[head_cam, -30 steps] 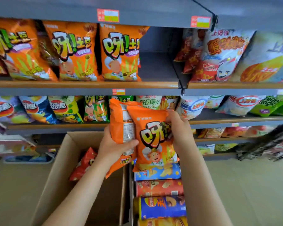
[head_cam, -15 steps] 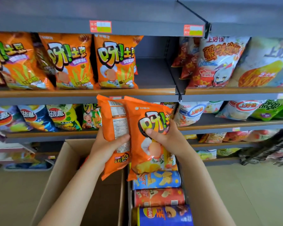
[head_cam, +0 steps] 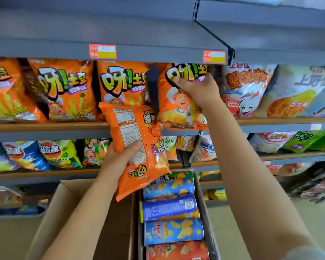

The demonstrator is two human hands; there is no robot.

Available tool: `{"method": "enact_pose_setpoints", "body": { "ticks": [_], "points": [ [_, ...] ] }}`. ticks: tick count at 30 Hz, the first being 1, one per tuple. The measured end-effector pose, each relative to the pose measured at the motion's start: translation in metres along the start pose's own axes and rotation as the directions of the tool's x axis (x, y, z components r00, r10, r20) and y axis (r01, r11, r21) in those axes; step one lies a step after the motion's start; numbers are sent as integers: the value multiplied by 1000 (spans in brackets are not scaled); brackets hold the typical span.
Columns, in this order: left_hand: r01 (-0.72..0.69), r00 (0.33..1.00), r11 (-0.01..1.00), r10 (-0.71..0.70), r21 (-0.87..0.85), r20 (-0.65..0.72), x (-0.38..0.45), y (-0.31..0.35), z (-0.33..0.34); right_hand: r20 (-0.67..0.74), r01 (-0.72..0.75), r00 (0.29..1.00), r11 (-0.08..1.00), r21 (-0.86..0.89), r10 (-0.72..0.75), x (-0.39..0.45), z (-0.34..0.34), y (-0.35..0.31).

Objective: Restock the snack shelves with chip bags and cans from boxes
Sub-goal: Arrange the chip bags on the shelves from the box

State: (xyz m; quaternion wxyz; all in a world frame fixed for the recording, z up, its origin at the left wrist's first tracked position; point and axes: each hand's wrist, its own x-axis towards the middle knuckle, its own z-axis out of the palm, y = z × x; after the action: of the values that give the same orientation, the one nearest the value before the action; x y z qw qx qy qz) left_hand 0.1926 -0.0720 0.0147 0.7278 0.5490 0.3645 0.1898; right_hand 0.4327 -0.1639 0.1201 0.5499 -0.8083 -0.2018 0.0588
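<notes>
Orange chip bag (head_cam: 178, 102), glossy foil, stands upright at the shelf (head_cam: 64, 126) front edge, right hand (head_cam: 195, 87) gripping its top. Left hand (head_cam: 118, 160) grips a second orange bag (head_cam: 137, 147), inverted, back outward. Cardboard box (head_cam: 203, 203) below holds cylindrical cans (head_cam: 169, 207) lying sideways.

Glossy foil bags (head_cam: 182, 102), matt cardboard box (head_cam: 51, 212).

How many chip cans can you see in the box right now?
5 in the box, lying sideways in a column: a green one mostly hidden under the left hand's bag, then blue, blue, blue, red. An orange sliver suggests more underneath.
</notes>
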Motion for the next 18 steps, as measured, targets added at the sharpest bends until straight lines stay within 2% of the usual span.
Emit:
{"method": "enact_pose_setpoints", "body": {
  "ticks": [5, 8, 12, 14, 18],
  "points": [
    [9, 999, 1000, -10, -20, -35, 10, -5, 8, -52, 16, 999, 1000, 8, -15, 44, 20, 5],
    [22, 998, 1000, -23, -14, -51, 13, -9, 8, -74, 10, 997, 997, 78, -4, 50, 27, 18],
    [20, 998, 1000, -20, 0, -55, 16, -11, 8, -151, 122, 983, 986, 112, -104, 59, 34, 18],
    [16, 998, 1000, -15, 3, -60, 15, -11, 9, -141, 145, 982, 982, 121, -128, 62, 41, 26],
    [25, 998, 1000, -26, -7, -61, 12, -11, 9, -59, 52, 997, 997, 55, -48, 64, 51, 60]
  ]
}}
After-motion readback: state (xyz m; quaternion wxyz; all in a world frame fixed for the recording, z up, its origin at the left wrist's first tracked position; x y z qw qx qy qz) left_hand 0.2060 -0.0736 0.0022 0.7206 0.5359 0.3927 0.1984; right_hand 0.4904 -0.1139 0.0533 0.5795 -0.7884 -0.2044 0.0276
